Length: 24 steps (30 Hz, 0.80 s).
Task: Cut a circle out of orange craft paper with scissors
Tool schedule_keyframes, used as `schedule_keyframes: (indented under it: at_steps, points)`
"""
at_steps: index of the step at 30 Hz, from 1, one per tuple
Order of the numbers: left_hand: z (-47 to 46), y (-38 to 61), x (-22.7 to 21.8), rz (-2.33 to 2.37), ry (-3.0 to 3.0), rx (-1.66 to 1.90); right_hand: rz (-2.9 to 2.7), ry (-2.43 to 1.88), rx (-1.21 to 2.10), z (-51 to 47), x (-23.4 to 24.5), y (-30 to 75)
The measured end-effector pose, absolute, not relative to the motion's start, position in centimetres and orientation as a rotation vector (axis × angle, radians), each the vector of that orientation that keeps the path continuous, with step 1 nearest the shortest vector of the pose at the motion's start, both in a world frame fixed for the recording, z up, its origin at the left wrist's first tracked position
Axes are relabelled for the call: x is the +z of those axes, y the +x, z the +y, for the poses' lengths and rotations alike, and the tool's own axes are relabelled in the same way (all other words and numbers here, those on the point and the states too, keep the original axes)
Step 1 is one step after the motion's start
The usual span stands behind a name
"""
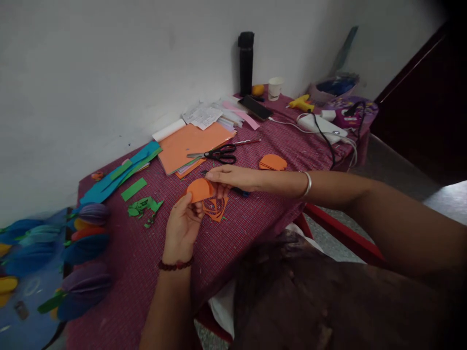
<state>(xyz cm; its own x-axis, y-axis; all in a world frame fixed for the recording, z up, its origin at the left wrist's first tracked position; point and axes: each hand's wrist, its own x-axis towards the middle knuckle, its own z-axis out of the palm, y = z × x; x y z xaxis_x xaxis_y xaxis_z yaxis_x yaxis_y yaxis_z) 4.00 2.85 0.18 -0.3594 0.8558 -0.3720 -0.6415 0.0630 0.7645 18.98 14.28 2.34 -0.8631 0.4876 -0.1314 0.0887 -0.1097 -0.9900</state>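
An orange round paper cutout is held up over the table between both hands. My left hand pinches its lower left edge between thumb and fingers. At its right edge my right hand is closed, thumb on top and fingers curled beneath; whether it is one sheet or several is hard to tell. Just below lie orange paper scraps. Black-handled scissors rest on orange paper sheets behind the hands. A stack of orange paper circles lies beyond my right forearm.
Green scraps and blue paper strips lie left on the checked tablecloth. Colourful paper ornaments fill the left edge. Toward the back stand a black bottle, paper cup, phone, yellow glue gun and corded white power strip.
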Motion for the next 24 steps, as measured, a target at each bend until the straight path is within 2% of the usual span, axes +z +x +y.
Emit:
schedule_keyframes:
  at_steps: [5, 12, 14, 16, 20, 24]
  points:
    - [2.8, 4.2, 0.2, 1.116, 0.381, 1.59, -1.722, -0.664, 2.176, 13.1, 2.0, 19.0]
    - [2.0, 4.3, 0.3, 1.056, 0.677, 1.469, -1.704, -0.551, 2.09, 11.4, 1.2, 20.3]
    - [1.8, 3.7, 0.8, 1.024, 0.757, 1.465, -1.842, -0.671, 1.848, 12.5, 1.5, 22.4]
    - [1.7, 2.8, 1.4, 1.03, 0.778, 1.538, -2.047, -0.927, 1.401, 14.7, 1.9, 25.4]
    - [2.0, 1.2, 2.1, 1.176, 0.627, 1.731, -2.074, -1.191, 1.107, 19.9, 1.6, 31.3]
    - [2.5, 0.3, 1.9, 1.274, 0.572, 1.723, -2.153, -1.325, 0.847, 22.6, -0.1, 34.0]
